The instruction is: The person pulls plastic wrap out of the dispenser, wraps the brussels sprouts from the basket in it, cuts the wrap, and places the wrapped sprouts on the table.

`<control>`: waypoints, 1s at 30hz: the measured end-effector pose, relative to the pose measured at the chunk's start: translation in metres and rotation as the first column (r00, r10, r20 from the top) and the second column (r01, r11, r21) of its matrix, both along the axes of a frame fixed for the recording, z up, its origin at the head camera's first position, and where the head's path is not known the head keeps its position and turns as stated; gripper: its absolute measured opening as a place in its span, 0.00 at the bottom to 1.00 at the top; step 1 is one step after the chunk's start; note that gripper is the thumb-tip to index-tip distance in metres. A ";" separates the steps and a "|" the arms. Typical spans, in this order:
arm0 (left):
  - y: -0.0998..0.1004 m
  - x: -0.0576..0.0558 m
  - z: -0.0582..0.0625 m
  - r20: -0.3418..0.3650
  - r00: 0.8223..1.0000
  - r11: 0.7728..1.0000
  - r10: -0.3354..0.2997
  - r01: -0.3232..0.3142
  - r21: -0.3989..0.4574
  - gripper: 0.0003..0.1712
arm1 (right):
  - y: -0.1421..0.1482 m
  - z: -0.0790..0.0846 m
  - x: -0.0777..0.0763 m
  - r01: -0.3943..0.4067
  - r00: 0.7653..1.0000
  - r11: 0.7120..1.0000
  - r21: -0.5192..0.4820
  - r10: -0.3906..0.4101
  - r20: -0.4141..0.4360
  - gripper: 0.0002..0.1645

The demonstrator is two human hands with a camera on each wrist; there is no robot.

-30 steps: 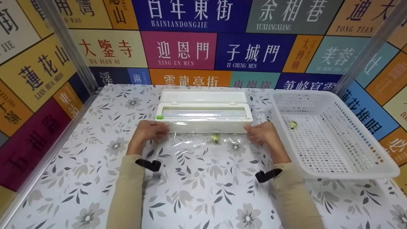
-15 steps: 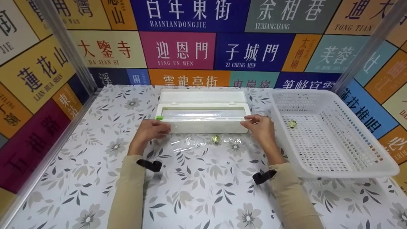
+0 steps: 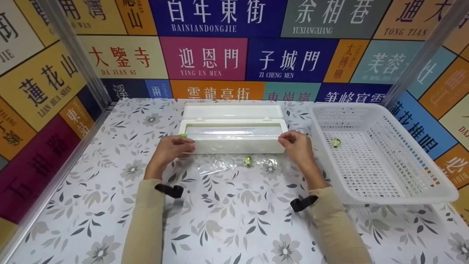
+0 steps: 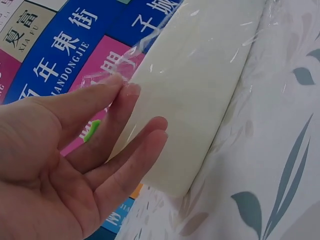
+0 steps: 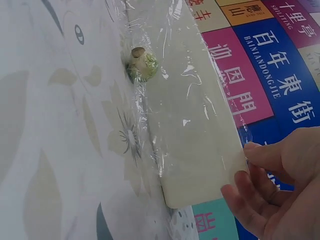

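Note:
A white cling film dispenser box [image 3: 238, 146] stands at the middle back with its lid up and a film roll [image 3: 234, 131] inside. Clear cling film [image 5: 187, 75] hangs over its front onto the table. My left hand [image 3: 172, 148] pinches a film edge between thumb and index finger at the box's left end; its other fingers are loosely bent. At the right end, my right hand [image 3: 298, 145] pinches the film edge near the box's top front corner. A Brussels sprout [image 5: 142, 65] lies in front of the box, with film against it; whether it is fully covered I cannot tell.
On the right stands a white perforated plastic basket [image 3: 403, 200] holding one more Brussels sprout [image 3: 336, 142]. A green slider [image 3: 183, 135] sits at the box's left end. A printed wall panel [image 3: 205, 58] rises behind the flower-patterned table [image 3: 227, 227].
My right hand has moved up from the box's right front side to its top front corner and now pinches film there. My left hand has risen slightly. The sprouts and basket stay put.

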State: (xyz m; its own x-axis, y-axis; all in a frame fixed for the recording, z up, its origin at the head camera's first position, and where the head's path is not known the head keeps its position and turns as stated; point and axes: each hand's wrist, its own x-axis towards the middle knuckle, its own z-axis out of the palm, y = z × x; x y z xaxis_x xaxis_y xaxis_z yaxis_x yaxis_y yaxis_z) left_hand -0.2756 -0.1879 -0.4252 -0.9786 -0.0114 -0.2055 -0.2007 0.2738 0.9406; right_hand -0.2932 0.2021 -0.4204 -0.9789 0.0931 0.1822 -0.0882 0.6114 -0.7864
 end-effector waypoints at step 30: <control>-0.016 0.020 -0.003 -0.038 0.895 0.808 -0.445 0.382 -0.449 0.04 | 0.027 0.020 0.014 -0.491 0.853 0.842 0.226 0.412 0.321 0.02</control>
